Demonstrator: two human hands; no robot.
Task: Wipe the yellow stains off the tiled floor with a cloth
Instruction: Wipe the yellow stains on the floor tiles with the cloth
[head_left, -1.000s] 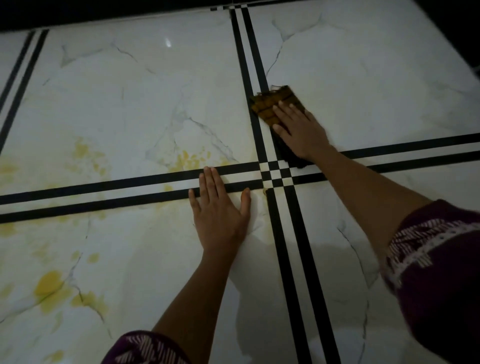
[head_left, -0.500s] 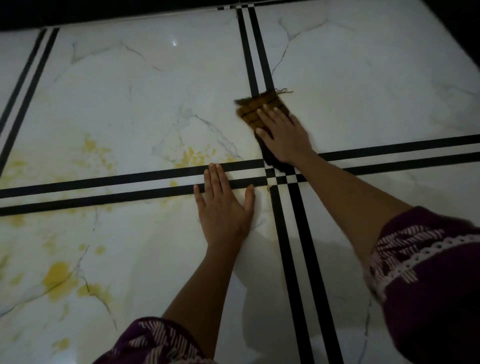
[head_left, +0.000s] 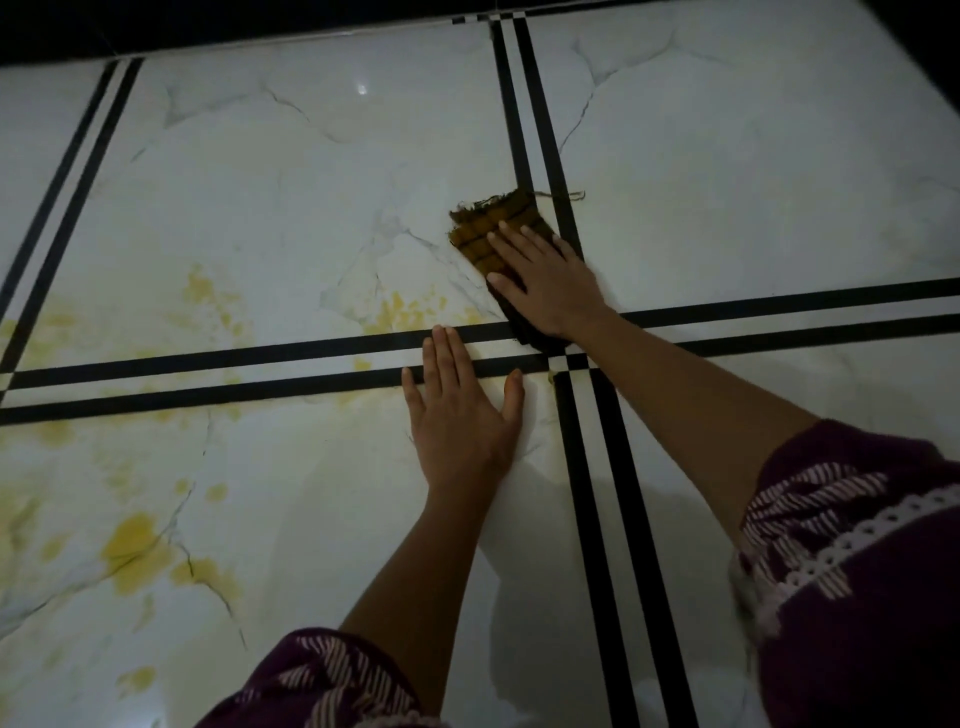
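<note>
Just left of the far black double stripe, the frayed brown checked cloth (head_left: 480, 235) has slid leftward under the flat, pressing right hand (head_left: 551, 283). It is nearing the closest yellow stains (head_left: 401, 312), still unwiped. The left hand (head_left: 462, 415) stays spread on the white marbled tile floor (head_left: 260, 197).

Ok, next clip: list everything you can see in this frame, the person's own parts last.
white marble-look glossy floor tiles: several, white with grey veins, filling the view
paired black stripes: three bands, black; one across, one crossing it by the hands, one far left
yellow stains: several patches, yellow; left of the hands, both sides of the cross band
mustard-brown checked cloth with a frayed edge: one, on the floor at the stripe crossing
patterned sleeves: two, dark purple and white, bottom edge
left hand: one, flat on the floor across the cross band
right hand: one, pressing flat on the cloth
</note>
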